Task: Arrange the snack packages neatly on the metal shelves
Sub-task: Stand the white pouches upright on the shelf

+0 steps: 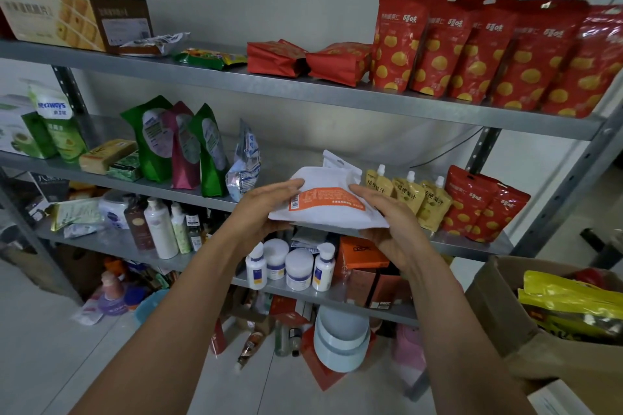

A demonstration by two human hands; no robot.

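Observation:
A white snack pouch with an orange label (323, 197) is held in front of the second metal shelf (472, 244). My left hand (266, 212) grips its left edge and my right hand (387, 222) grips its right edge from below. Another white pouch (337, 162) stands just behind it on the shelf. To its right stand three yellow spout pouches (418, 197) and two red dotted bags (482, 205). Several larger red dotted bags (488, 50) line the top shelf (202, 72).
Green and magenta pouches (175, 145) and a silver bag (244, 165) stand left of the hands. Bottles and jars (290, 266) fill the lower shelves. An open cardboard box (499, 310) with yellow packets (573, 307) sits at the lower right. Items lie on the floor.

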